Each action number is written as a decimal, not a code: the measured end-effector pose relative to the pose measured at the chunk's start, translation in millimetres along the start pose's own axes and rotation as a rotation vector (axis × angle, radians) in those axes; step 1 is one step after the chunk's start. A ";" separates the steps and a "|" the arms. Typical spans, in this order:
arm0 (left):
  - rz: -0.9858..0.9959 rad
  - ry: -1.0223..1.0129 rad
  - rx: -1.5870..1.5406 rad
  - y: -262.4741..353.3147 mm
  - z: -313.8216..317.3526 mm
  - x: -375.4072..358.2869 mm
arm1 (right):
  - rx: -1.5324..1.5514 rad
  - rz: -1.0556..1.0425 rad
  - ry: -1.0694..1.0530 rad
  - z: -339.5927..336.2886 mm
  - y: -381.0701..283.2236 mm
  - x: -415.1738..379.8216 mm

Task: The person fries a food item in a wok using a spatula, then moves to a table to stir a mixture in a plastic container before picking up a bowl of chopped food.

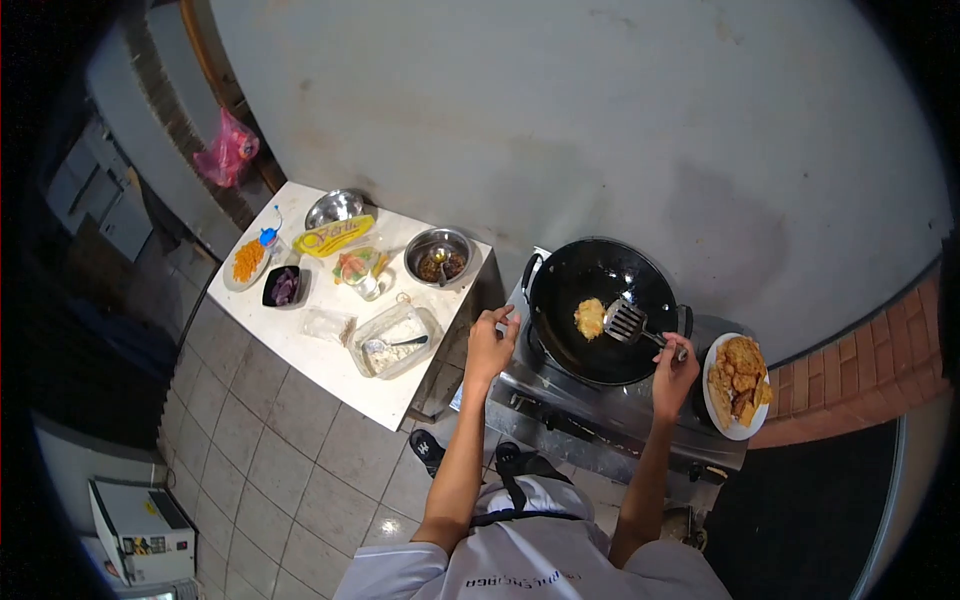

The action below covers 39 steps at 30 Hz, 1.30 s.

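My right hand (676, 372) grips the handle of a slotted spatula (626, 320), whose metal blade is down in the black wok (570, 362). Right beside the blade, a golden fried piece of food (590, 318) lies in the wok. Off the wok's left side hovers my left hand (491, 342), fingers loosely bent and apart, with nothing in it. The wok sits on a metal stove (560, 400). To the right of my right hand, a white oval plate (741, 433) bears a heap of fried pieces (738, 372).
A white table (350, 375) on the left carries a glass dish with white flour-like contents and a spoon (410, 342), a steel bowl of dark sauce (438, 257), a yellow packet (335, 236), a black bowl (282, 286) and a plate of orange pieces (247, 263). A grey wall (620, 130) rises behind the stove.
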State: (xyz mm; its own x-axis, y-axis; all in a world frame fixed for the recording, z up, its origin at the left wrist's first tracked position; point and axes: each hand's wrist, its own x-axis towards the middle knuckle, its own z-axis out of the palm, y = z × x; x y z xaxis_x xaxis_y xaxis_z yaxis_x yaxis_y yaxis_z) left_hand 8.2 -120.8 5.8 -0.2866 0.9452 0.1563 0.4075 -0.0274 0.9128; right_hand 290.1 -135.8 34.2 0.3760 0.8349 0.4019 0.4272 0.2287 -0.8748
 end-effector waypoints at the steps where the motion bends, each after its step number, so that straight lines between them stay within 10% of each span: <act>1: 0.012 -0.017 -0.002 -1.3 2.4 4.3 | 0.030 -0.010 0.015 -0.4 -1.5 1.2; 39: 0.252 0.122 0.440 12.3 25.2 76.3 | 0.193 0.114 -0.096 27.6 21.1 15.0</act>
State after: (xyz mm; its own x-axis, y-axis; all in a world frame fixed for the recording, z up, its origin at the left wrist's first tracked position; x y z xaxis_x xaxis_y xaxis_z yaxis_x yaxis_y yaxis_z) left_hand 13.1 -40.8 19.4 -0.2207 0.8813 0.4178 0.7953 -0.0853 0.6002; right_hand 282.1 -104.7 14.3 0.3286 0.9027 0.2778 0.2175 0.2139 -0.9523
